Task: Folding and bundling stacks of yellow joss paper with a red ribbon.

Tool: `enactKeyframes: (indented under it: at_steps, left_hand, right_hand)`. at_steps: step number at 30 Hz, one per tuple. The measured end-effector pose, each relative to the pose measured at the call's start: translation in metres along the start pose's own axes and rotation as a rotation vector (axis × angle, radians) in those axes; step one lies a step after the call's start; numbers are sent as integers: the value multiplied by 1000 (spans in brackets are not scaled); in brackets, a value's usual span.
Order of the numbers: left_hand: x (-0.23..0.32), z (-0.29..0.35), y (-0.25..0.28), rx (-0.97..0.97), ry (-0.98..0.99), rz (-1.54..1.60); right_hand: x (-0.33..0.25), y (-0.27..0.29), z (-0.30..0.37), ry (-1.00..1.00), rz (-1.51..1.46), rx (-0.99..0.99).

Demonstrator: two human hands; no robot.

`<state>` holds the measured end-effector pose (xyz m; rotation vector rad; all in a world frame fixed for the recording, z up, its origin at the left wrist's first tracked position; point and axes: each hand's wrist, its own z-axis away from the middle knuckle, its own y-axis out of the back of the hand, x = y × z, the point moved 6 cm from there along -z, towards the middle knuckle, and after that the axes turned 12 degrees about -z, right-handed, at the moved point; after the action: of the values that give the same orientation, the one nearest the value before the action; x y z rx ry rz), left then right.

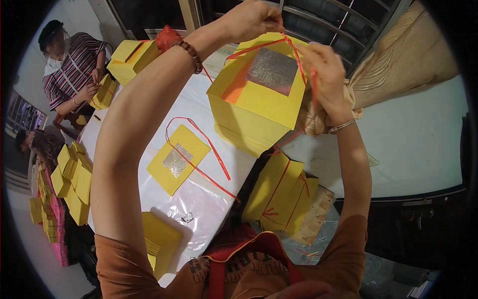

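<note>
A tall stack of yellow joss paper [271, 112] with a silver foil square and an orange patch on top stands at the table's far right edge. Red plastic string [300, 60] runs over its top. Above the stack's far edge, my left hand [255, 21] is closed in a pinch on the string. My right hand [324, 74], a little blurred, is closed at the stack's right corner, with a string end hanging from it. A thinner yellow paper bundle [191, 158] with a silver square lies nearer, a loose red string across it.
Tied yellow bundles [279, 199] sit on a board low at right. More yellow paper [162, 244] is by my left elbow, and several stacks [74, 179] lie at left. A person [74, 74] handles a yellow stack at far left. A curtain [403, 60] hangs at right.
</note>
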<state>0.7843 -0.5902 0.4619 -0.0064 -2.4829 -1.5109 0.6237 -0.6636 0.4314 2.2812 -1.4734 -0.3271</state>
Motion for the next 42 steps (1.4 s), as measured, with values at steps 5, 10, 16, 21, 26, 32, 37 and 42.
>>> enactKeyframes:
  at_steps: [5,10,16,21,26,32,37,42]
  left_hand:
    - [-2,22,-3,66,-3,-184]
    - [-36,48,-28,-88,141,-228]
    - [-35,57,-34,-77,194,-132]
    - [-14,50,-12,-23,193,-181]
    - [39,39,4,-95,95,213]
    - [44,20,-9,-90,-5,-113]
    - [34,24,-4,-111,115,-46]
    - [18,53,-12,-217,65,48]
  right_hand:
    - [30,13,47,-192,74,-122]
    - [34,6,92,-440,-248,-236]
    - [33,-20,60,-704,-1125,70]
    - [32,-50,36,-1021,-1387,25]
    - [37,-70,36,-931,-1142,-254]
    - [15,-67,18,-844,-1062,-218]
    - [39,-67,37,-836,-1042,-241]
    - [44,-68,34,-1105,-1310,-88]
